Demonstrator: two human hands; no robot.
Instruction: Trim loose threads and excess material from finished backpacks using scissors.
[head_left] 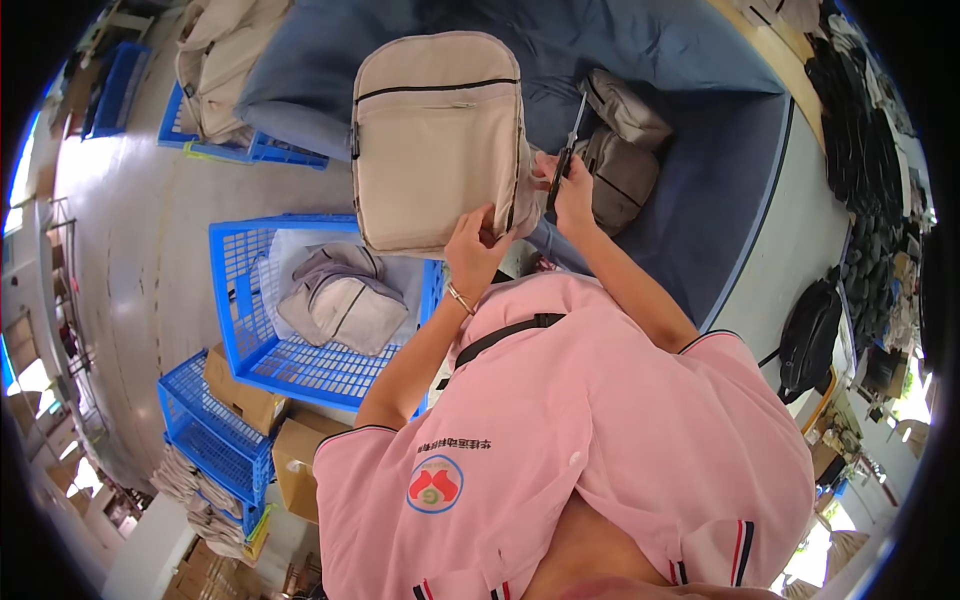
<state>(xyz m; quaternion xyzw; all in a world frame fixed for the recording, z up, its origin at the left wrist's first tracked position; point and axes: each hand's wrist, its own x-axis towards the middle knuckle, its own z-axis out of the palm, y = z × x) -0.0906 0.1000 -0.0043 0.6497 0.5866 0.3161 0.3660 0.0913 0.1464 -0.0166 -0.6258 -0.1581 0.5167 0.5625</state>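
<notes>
A beige backpack (pixel 437 175) with a black zipper line across its upper part is in front of me, its front panel facing up. My left hand (pixel 475 243) pinches its lower right edge, fingers closed on the fabric. Just right of the bag, my right hand (pixel 570 195) is closed around the black handles of a pair of scissors (pixel 567 160). Their metal blades point up and away, and whether they are apart I cannot tell. My right fingertips are close to the backpack's side; contact is unclear.
Two grey-beige bags (pixel 622 180) lie in the dark blue fabric-lined bin (pixel 715 200) on the right. Left of me, a blue plastic crate (pixel 290 370) holds folded beige bags (pixel 345 300). Cardboard boxes (pixel 300 465) and another blue crate (pixel 215 430) stand at lower left.
</notes>
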